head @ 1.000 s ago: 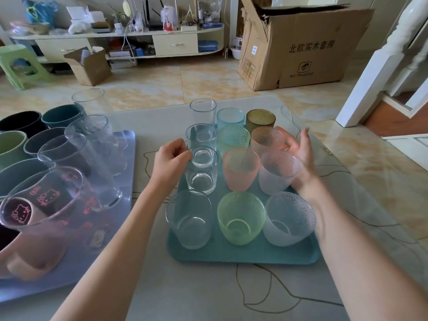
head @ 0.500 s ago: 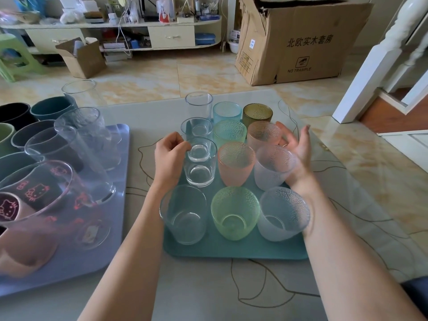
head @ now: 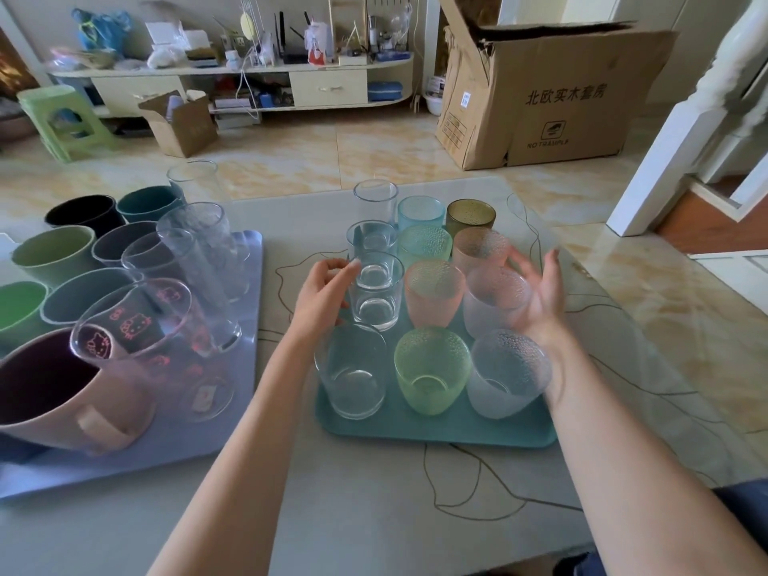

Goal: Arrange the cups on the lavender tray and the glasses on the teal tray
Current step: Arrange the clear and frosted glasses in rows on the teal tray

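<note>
Upright clear glass (head: 376,291) on the teal tray (head: 436,426), just right of my left hand (head: 322,295).

My left fingers (head: 347,270) curl loosely against its wall, not gripping; my right hand (head: 540,295) hovers spread open beside the frosted glass (head: 494,301). I count twelve glasses on teal; several clear ones wait on the lavender tray (head: 249,326).

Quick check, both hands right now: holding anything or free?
Left hand: loosely curled, fingertips against the clear glass on the teal tray; no firm grip visible.
Right hand: open, palm beside the frosted glass, holding nothing.
</note>
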The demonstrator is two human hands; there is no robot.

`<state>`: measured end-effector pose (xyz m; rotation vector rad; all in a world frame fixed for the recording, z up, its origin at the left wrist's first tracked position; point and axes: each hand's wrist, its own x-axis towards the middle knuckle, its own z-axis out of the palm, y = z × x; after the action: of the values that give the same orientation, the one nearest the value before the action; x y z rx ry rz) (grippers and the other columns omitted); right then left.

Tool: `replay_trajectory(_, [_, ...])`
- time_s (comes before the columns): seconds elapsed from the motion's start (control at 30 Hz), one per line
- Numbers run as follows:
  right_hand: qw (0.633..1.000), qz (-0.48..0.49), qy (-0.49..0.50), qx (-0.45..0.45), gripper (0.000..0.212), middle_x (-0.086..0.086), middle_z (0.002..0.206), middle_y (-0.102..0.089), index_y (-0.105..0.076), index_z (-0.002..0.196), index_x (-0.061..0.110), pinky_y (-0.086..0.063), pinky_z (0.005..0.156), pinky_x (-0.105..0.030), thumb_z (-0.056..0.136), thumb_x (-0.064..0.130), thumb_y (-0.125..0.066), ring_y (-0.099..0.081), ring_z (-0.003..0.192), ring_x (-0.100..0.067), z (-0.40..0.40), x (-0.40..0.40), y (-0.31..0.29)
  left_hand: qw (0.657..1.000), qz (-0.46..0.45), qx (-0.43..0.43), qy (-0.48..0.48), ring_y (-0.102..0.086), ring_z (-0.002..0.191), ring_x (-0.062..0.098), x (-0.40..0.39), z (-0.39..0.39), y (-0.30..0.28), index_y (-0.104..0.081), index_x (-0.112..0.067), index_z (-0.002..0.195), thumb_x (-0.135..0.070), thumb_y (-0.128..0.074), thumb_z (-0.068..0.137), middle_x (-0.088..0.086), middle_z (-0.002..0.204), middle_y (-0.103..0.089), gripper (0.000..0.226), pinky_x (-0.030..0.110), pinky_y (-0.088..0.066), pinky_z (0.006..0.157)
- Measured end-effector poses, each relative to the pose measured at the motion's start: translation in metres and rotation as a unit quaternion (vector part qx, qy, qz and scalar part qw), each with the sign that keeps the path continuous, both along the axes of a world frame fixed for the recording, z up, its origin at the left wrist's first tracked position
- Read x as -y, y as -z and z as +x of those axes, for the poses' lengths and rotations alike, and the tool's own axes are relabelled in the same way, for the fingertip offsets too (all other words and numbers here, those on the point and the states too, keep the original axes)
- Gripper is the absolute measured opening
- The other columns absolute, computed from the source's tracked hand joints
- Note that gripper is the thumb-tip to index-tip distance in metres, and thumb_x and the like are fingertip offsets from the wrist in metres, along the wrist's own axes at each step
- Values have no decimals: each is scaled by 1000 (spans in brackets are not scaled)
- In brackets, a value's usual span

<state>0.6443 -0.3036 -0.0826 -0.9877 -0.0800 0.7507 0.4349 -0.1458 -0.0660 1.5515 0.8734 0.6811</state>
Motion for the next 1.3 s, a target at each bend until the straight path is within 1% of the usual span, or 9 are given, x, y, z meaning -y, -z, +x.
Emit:
replay_trajectory(0.1, [999, -24, -25, 14, 67, -15, 131, -56, -59, 122, 26, -50, 82, -42, 91, 67, -16, -61, 107, -30, -7, 10, 0, 1000, 14, -8, 14, -47, 59, 12, 2, 3, -4, -63, -14, 107, -18, -57, 87, 0, 85, -58, 21, 11, -40, 42])
replay_trajectory(0.2, [999, -31, -27, 22, 69, -16, 125, -59, -54, 130, 23, -52, 79, -41, 92, 66, -15, -62, 103, -30, -13, 15, -2, 1000, 18, -25, 1, -46, 53, 15, 2, 1, -5, -65, -17, 98, -13, -53, 84, 4, 84, -59, 19, 15, -38, 37])
replay_trajectory(0.33, [997, -56, -23, 44, 65, -8, 101, -65, -57, 121, 24, -52, 60, -30, 94, 62, -11, -65, 84, -22, -14, 17, -4, 1000, 13, -23, 2, -46, 51, 16, 5, -6, -5, -66, -21, 92, -14, -52, 84, 5, 86, -60, 18, 17, -35, 34])
replay_trajectory(0.47, [998, -56, -13, 34, 63, -10, 102, -67, -61, 114, 27, -49, 71, -36, 93, 65, -15, -64, 91, -27, -12, 16, 3, 1000, -3, -19, 5, -46, 53, 16, 8, -7, -7, -66, -15, 98, -26, -50, 89, 4, 90, -58, 21, 19, -36, 37])
replay_trajectory(0.53, [998, -54, -7, 27, 64, -11, 105, -68, -61, 118, 26, -50, 74, -38, 92, 66, -18, -65, 94, -28, -13, 16, 5, 997, -67, 28, -17, -46, 58, 15, 13, -15, -9, -65, -16, 94, -39, -42, 93, 1, 90, -58, 33, 22, -37, 47])
replay_trajectory(0.63, [998, -49, -5, 31, 66, -12, 108, -68, -58, 125, 25, -51, 75, -39, 92, 66, -18, -65, 96, -29, -13, 15, 8, 961, -173, 185, -113, -52, 73, 16, 32, -39, -7, -64, -18, 96, -45, -28, 96, 4, 94, -61, 46, 27, -38, 64])
replay_trajectory(0.8, [999, -34, -9, 39, 62, -3, 84, -76, -61, 109, 25, -52, 65, -31, 94, 63, -15, -66, 86, -24, -10, 16, 9, 942, -86, 264, -189, -55, 91, 15, 84, -39, 10, -62, -19, 100, -42, -35, 83, 1, 98, -62, 39, 24, -38, 81])
replay_trajectory(0.93, [999, -22, 2, 32, 60, -3, 84, -76, -61, 109, 24, -49, 69, -33, 93, 64, -19, -68, 85, -23, -11, 15, 13, 949, -12, 231, -212, -50, 80, 16, 94, -24, 11, -58, -17, 80, -22, -44, 75, -1, 80, -56, 16, 9, -39, 65])
replay_trajectory(1.3, [999, -23, 4, 30, 59, -1, 82, -76, -60, 113, 24, -49, 70, -33, 94, 62, -19, -68, 86, -23, -15, 15, 9, 940, -5, 242, -239, -48, 66, 14, 87, -22, 16, -52, -9, 69, -6, -36, 61, 6, 66, -52, 18, 12, -38, 58])
